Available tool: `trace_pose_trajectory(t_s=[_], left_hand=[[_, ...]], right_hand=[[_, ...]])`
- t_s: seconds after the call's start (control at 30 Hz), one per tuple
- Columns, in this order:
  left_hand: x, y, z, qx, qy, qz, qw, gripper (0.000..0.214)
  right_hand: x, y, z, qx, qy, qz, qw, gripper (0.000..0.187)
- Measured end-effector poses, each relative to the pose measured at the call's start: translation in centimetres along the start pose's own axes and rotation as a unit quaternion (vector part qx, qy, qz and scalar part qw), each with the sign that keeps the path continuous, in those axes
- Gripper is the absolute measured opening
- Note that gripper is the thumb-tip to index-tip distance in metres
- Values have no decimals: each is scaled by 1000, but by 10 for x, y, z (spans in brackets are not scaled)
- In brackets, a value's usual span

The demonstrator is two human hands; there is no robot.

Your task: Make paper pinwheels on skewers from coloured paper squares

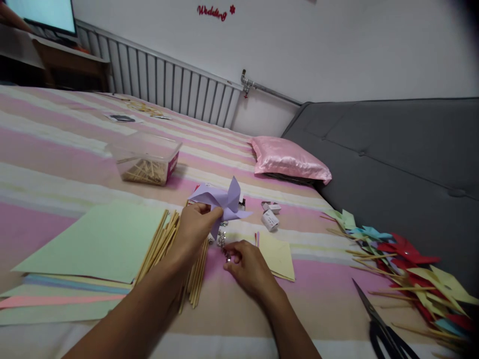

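My left hand (198, 222) pinches a purple paper pinwheel (224, 202) near its middle, holding it above the bed. Beneath the pinwheel lies a small heap of shiny silver metal pieces (221, 238), possibly thumbtacks. At the near end of that heap, my right hand (247, 264) has its thumb and forefinger closed around one small silver piece (228, 259). Bundles of thin wooden sticks (200, 274) lie under and beside my left forearm, which partly hides them. Close to my right hand rests a stack of yellow paper squares (277, 254).
Large coloured sheets (93, 244) lie at left, with a clear plastic box (149, 149) of sticks beyond. Black-handled scissors (381, 319) and several finished pinwheels (407, 249) are at right. Small white boxes (270, 219) and a pink pillow (290, 159) sit farther back. A person's arm (13, 17) shows top left.
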State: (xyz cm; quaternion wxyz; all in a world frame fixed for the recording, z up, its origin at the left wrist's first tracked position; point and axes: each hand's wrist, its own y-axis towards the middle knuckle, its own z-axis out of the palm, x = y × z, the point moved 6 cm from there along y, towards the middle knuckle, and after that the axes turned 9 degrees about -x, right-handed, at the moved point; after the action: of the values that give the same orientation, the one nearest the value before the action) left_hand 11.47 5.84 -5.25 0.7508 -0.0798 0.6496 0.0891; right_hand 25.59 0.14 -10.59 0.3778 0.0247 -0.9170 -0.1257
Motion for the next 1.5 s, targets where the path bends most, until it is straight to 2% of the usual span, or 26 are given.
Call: trace_pose_trajectory(t_s=[0.07, 0.23, 0.5, 0.67, 0.87, 0.97, 1.17, 1.37, 1.5], left_hand=[[1, -1, 1, 2, 0, -3, 1000, 11], [2, -2, 2, 5, -12, -11, 1000, 10], [3, 0, 2, -4, -10, -3, 1000, 12], [4, -1, 3, -6, -13, -8, 1000, 13], [4, -1, 4, -4, -2, -14, 1000, 15], [3, -2, 4, -3, -2, -13, 1000, 14], [3, -1, 4, -9, -6, -6, 1000, 14], [6, 1, 4, -8, -9, -12, 1000, 14], [8, 1, 7, 12, 4, 4, 1000, 15]], right_hand=[[3, 2, 1, 1, -6, -10, 1000, 25], [4, 6, -1, -38, 27, -14, 999, 20], [-8, 9, 1, -44, 187, 61, 979, 19], [-13, 11, -4, -73, 283, 110, 950, 15], [-11, 10, -4, -53, 297, 105, 948, 10], [-10, 11, -5, -56, 269, 98, 956, 14], [-3, 9, -4, -25, 305, 93, 948, 19], [-6, 13, -25, -89, 357, 106, 924, 15], [-16, 17, -51, -182, 360, 104, 909, 17]])
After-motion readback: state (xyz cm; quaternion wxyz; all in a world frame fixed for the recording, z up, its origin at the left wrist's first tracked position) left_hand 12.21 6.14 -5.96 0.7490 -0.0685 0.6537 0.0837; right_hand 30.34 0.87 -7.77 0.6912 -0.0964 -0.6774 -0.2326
